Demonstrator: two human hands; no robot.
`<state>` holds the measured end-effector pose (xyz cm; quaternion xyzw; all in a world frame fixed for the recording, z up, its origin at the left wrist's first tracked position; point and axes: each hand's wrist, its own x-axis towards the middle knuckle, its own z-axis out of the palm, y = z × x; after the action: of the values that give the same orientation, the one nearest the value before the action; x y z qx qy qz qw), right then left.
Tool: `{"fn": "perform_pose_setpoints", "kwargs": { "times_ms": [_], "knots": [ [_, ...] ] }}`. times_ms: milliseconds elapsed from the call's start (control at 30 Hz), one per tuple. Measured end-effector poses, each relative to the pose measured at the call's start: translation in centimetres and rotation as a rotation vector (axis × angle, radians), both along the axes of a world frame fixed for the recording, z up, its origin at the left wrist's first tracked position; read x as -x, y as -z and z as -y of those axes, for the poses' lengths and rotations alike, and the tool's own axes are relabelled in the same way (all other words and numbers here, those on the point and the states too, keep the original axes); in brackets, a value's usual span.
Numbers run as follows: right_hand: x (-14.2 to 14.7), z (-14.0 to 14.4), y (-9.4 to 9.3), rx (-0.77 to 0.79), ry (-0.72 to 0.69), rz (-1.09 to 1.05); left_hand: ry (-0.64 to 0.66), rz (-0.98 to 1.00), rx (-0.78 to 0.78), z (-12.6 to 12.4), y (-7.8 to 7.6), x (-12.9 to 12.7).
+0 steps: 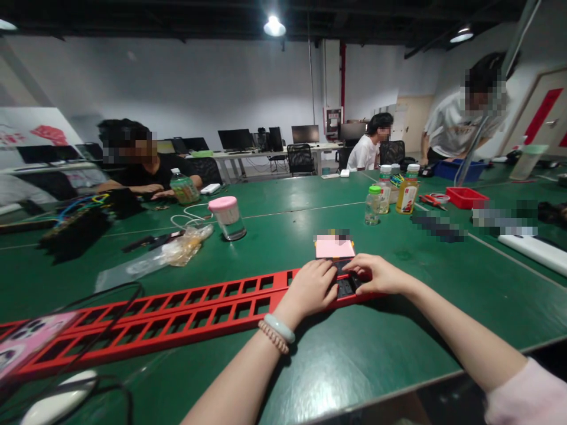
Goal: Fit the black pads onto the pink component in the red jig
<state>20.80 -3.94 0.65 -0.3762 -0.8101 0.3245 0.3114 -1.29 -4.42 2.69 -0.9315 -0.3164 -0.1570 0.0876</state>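
A long red plastic rack (186, 313) with rows of rectangular slots lies across the green table (398, 330). My left hand (310, 289) and my right hand (376, 274) rest together on the rack's right end, fingers pressing on a small black part (345, 286) seated in the slots there. I cannot tell if either hand grips it. My left wrist wears two bracelets. Just behind the hands lies a pink card (334, 248).
A pink-lidded clear jar (227, 217), a crumpled plastic bag (177, 251), drink bottles (407, 188), a red tray (465, 197) and cables (75, 221) sit on the table. A phone (26, 342) lies at the left. Three other people are at the far side.
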Motion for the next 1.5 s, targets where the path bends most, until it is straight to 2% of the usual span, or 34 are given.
{"fn": "perform_pose_setpoints", "kwargs": {
  "times_ms": [167,333,433,667,900,1100,1500],
  "knots": [
    [0.3,0.0,0.4,0.012,0.036,-0.032,0.083,-0.085,-0.074,0.3,-0.1,-0.4],
    [0.6,0.2,0.2,0.005,0.017,-0.04,0.065,-0.149,-0.034,2.0,-0.1,-1.6],
    [0.7,0.2,0.1,-0.012,0.013,-0.052,0.143,-0.17,-0.042,3.1,0.4,-2.1],
    [0.7,-0.1,0.1,0.011,0.009,-0.067,0.224,-0.111,-0.132,2.6,1.3,-0.5],
    [0.7,0.0,-0.1,0.066,0.002,-0.066,0.312,-0.017,-0.077,1.6,0.8,-0.2],
    [0.4,0.2,-0.5,0.002,0.012,0.069,0.322,-0.041,-0.034,1.6,0.8,0.0],
    [-0.2,0.3,0.1,-0.06,0.049,0.178,0.288,-0.038,0.09,1.8,1.0,0.0]
  ]
}}
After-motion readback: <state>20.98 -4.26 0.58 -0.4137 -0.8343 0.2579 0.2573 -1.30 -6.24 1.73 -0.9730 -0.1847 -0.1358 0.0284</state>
